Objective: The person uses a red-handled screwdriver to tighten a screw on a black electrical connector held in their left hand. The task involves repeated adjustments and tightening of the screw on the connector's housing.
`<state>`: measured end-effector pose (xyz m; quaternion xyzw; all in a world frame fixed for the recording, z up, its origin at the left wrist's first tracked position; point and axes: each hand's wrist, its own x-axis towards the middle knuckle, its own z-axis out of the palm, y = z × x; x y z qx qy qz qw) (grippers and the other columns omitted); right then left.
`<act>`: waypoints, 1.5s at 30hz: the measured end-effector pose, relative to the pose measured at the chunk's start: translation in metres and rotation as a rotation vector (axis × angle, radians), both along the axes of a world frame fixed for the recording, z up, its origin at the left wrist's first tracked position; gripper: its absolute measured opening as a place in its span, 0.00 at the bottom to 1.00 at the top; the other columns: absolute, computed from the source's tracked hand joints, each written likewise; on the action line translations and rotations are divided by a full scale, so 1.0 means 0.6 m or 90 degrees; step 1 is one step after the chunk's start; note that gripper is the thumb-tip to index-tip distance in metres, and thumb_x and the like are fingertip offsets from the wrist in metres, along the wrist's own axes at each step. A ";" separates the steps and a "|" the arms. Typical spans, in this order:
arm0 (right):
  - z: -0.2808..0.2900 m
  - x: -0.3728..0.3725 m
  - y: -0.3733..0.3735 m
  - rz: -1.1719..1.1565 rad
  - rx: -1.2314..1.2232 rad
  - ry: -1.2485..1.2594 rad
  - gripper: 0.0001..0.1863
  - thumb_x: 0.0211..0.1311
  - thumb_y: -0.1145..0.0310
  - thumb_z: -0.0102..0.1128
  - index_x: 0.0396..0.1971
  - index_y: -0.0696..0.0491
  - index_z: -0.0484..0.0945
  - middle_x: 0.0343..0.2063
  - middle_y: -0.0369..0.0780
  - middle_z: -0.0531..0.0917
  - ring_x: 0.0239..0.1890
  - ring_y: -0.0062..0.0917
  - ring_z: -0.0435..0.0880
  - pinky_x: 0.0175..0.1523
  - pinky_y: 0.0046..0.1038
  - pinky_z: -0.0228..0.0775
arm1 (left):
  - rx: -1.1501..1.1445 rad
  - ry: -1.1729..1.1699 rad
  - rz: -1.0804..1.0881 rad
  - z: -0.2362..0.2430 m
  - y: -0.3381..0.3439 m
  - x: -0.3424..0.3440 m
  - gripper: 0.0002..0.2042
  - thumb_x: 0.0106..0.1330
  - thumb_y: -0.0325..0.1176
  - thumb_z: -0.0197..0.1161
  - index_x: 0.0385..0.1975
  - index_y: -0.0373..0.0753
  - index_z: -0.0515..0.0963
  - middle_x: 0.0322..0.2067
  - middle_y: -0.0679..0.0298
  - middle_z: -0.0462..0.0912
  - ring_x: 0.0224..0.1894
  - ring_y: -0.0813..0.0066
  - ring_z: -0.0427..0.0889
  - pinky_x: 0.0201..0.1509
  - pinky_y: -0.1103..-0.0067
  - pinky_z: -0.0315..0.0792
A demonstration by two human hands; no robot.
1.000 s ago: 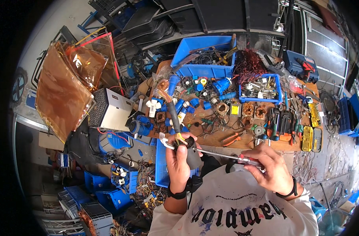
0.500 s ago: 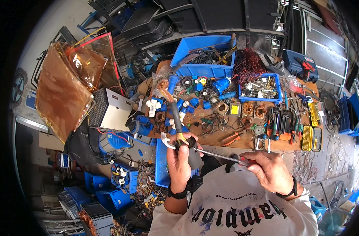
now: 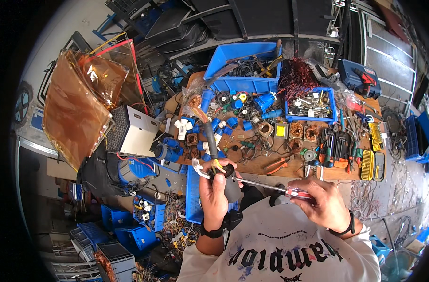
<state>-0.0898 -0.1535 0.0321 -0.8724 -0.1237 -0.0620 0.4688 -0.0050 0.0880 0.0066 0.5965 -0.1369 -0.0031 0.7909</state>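
Observation:
My left hand [image 3: 215, 199] is wrapped round a dark grey cylindrical housing [image 3: 232, 190], just in front of the table edge. A thick black cable [image 3: 210, 138] stands up from the housing's top, with yellow and white wires at its lower end and bared strands at its upper end. From the right, the shaft of a screwdriver [image 3: 261, 183] reaches the housing's side. Its tip is hidden at the contact, so the screw cannot be made out. The fingers of my right hand [image 3: 323, 203] are closed round the clear red handle.
On the wooden table [image 3: 252, 167] lie blue and white connectors, wires, orange-handled pliers [image 3: 276, 166] and a hex key set [image 3: 341, 149]. Behind are a large blue crate [image 3: 245, 84] and a smaller blue tray [image 3: 313, 118] of metal parts. A blue basket [image 3: 193, 199] stands below my left hand.
The fingers of my right hand have shifted round the screwdriver handle, and more of its red front now shows. My left hand and the housing have hardly moved.

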 end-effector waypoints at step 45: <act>0.004 0.049 0.014 0.063 0.046 0.112 0.14 0.58 0.71 0.63 0.44 0.55 0.77 0.31 0.43 0.78 0.30 0.38 0.82 0.34 0.34 0.73 | 0.101 -0.026 0.002 0.006 0.033 0.032 0.18 0.68 0.41 0.58 0.48 0.35 0.66 0.43 0.55 0.71 0.35 0.71 0.76 0.38 0.76 0.73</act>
